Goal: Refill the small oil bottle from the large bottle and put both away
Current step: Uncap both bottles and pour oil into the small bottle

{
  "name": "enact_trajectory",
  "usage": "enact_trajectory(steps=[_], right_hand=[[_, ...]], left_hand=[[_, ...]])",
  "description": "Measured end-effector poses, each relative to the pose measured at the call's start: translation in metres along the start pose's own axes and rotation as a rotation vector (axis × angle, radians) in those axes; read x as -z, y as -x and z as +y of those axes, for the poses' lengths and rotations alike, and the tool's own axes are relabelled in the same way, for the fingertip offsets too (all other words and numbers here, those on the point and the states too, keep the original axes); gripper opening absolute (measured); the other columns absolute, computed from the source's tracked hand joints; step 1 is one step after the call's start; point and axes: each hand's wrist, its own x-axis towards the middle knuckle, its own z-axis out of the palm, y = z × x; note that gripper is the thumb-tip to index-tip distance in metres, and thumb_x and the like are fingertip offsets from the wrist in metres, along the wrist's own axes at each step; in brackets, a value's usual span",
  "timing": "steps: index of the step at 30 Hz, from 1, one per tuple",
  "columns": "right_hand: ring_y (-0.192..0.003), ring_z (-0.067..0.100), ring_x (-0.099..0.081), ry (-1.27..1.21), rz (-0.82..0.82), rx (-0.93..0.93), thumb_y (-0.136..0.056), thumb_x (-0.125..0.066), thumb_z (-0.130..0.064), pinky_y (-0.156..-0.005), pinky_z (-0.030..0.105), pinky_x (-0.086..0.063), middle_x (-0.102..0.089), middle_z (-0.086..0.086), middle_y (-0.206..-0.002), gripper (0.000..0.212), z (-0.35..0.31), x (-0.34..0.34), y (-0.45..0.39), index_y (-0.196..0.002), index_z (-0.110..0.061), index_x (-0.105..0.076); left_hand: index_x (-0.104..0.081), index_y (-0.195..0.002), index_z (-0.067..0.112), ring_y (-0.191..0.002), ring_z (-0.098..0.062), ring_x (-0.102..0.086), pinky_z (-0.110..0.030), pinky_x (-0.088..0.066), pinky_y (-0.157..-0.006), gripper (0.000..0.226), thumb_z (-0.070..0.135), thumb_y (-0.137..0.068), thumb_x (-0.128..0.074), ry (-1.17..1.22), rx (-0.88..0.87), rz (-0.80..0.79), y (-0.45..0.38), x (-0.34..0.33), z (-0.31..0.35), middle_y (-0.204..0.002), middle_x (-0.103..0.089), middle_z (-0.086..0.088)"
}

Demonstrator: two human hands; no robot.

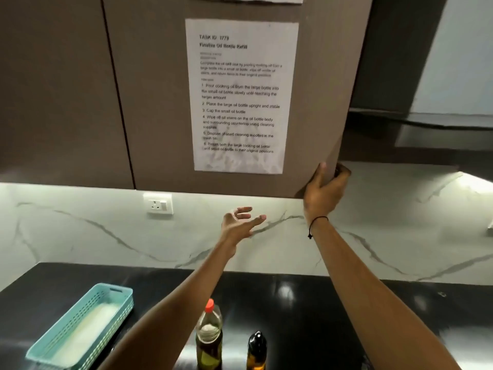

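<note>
Your right hand (324, 182) grips the cabinet door (306, 102) edge, left hand (241, 222) spread empty; both bottles wait capped on the surface below. Next: swing it wide, then lift the large bottle (209, 335).

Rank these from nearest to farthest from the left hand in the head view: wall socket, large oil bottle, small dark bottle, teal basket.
From the left hand:
1. Wall socket, on the backsplash to its left.
2. Large oil bottle, red-capped, upright on the counter below.
3. Small dark bottle, just right of the large one.
4. Teal basket, far left on the counter.
</note>
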Motion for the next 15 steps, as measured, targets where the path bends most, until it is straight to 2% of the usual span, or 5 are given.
enact_trajectory(steps=[4,6,9,12,15], right_hand=[[-0.11,0.021,-0.055,-0.091,0.03,-0.058,-0.106,-0.052,-0.037,-0.083,0.004,-0.045,-0.055,0.018,-0.134,0.049,0.041,-0.003,0.047,-0.139,-0.002,-0.044],[-0.107,0.022,-0.058,-0.066,-0.027,-0.125,-0.108,-0.048,-0.034,-0.083,0.009,-0.047,-0.054,0.019,-0.134,0.045,0.063,-0.008,0.073,-0.139,-0.002,-0.042],[-0.095,0.03,-0.065,0.024,-0.186,-0.166,-0.108,-0.047,-0.029,-0.08,0.037,-0.058,-0.061,0.018,-0.119,0.032,0.094,-0.016,0.123,-0.128,-0.005,-0.046],[-0.076,0.023,-0.065,0.13,-0.54,-0.149,-0.105,-0.051,-0.023,-0.07,0.048,-0.059,-0.066,0.004,-0.089,0.008,0.109,-0.022,0.176,-0.102,-0.016,-0.054],[-0.073,0.025,-0.066,0.371,-1.094,0.14,-0.102,-0.054,-0.041,-0.061,0.037,-0.051,-0.068,0.002,-0.082,0.023,0.116,-0.021,0.223,-0.096,-0.019,-0.054]], left_hand=[[-0.07,-0.125,0.018,-0.107,-0.021,-0.073,-0.028,-0.065,-0.078,0.051,0.036,-0.083,-0.09,-0.047,-0.019,0.095,-0.003,0.042,-0.045,-0.118,-0.073,-0.007],[-0.07,-0.125,0.016,-0.105,-0.02,-0.073,-0.03,-0.065,-0.081,0.046,0.032,-0.086,-0.087,-0.076,-0.008,0.16,-0.001,0.063,-0.064,-0.113,-0.074,-0.005],[-0.072,-0.121,0.014,-0.1,-0.019,-0.073,-0.03,-0.062,-0.084,0.038,0.021,-0.087,-0.086,-0.112,0.023,0.243,0.007,0.089,-0.095,-0.106,-0.076,-0.006],[-0.073,-0.12,0.013,-0.097,-0.022,-0.073,-0.023,-0.061,-0.076,0.039,0.008,-0.082,-0.079,-0.161,0.065,0.266,0.024,0.113,-0.128,-0.105,-0.076,-0.008],[-0.073,-0.12,0.015,-0.102,-0.022,-0.073,-0.035,-0.063,-0.086,0.05,-0.006,-0.075,-0.069,-0.286,0.109,0.229,0.046,0.133,-0.166,-0.108,-0.075,-0.005]])
